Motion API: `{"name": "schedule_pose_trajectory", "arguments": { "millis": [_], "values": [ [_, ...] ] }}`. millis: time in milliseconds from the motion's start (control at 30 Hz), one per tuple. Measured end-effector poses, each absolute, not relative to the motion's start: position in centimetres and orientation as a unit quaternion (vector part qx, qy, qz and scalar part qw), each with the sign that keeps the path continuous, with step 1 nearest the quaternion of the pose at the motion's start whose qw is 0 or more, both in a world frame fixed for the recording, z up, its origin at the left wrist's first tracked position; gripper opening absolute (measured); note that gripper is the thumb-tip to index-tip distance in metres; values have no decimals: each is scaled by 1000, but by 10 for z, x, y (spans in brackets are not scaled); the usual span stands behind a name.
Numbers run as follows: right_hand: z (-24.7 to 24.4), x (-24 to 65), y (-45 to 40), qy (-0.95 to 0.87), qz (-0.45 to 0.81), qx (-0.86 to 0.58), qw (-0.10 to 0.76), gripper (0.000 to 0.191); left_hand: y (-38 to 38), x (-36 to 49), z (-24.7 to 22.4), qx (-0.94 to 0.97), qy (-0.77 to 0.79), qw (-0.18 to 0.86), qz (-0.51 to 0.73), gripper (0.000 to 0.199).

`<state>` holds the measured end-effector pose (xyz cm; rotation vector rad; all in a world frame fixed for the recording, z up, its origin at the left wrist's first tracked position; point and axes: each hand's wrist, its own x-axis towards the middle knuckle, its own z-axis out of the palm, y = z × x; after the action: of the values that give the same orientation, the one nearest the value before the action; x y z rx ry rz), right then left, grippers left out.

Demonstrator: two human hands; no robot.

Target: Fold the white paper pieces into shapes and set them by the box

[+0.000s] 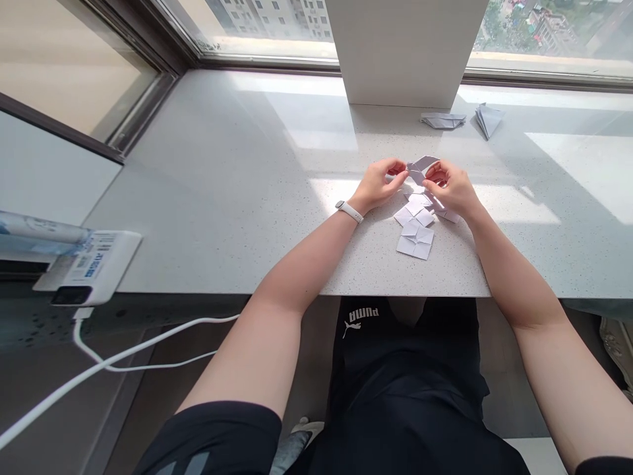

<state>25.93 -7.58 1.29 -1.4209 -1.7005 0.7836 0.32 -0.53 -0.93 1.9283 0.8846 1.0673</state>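
While sunlight cuts across the worktop (pixel 198 165), you've got both hands up at the folded paper piece (pixel 416 174), and it's a fingertip grip on either side! Your left hand (pixel 382 185), at nine o'clock to it, pinches its end between thumb and fingers; your right hand (pixel 452 189), over at three, has thumb and fingers closed on the opposite side. Whether that's one sheet or two joined, you can't tell from this angle.

Look down to six o'clock: a creased paper square (pixel 415 240) lies nearest you, a tilted square (pixel 413 214) just beyond it. At five, more folded paper (pixel 449 216) peeks out beside your right wrist. Up at one o'clock sits a flat paper bundle (pixel 444 121), with a pointed paper stack (pixel 489 120) at two. And far off, between eight and nine, a white device (pixel 122 258) with its cable (pixel 82 333) plugged in!
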Motion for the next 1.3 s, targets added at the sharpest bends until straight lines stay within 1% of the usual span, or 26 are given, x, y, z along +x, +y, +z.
{"name": "schedule_pose_trajectory", "arguments": {
  "millis": [200,333,433,567,700,800,933,1033,1133,1300],
  "values": [
    [18,252,-82,-645,374,-543,386,45,-6,3,-13,722,321,427,439,27],
    [20,252,-82,-645,376,-537,393,56,-6,5,-17,691,293,472,461,25],
    [20,254,-81,-650,358,-527,414,61,-8,7,-17,670,284,508,460,20],
    [25,252,-80,-661,311,-526,436,58,-11,7,-12,662,294,523,449,15],
    [34,249,-83,-663,288,-563,400,49,-15,8,-6,661,317,518,440,12],
    [36,247,-85,-660,298,-573,384,48,-16,9,-3,657,337,512,439,16],
    [33,248,-83,-639,332,-567,400,47,-15,9,-1,659,336,508,442,20],
    [28,248,-81,-619,345,-569,417,52,-15,9,-2,661,326,525,426,25],
    [24,249,-79,-624,347,-567,411,55,-17,10,-5,662,313,542,413,28],
    [27,265,-75,-653,301,-576,389,46,-14,10,-6,647,334,530,435,29]
  ]
}}
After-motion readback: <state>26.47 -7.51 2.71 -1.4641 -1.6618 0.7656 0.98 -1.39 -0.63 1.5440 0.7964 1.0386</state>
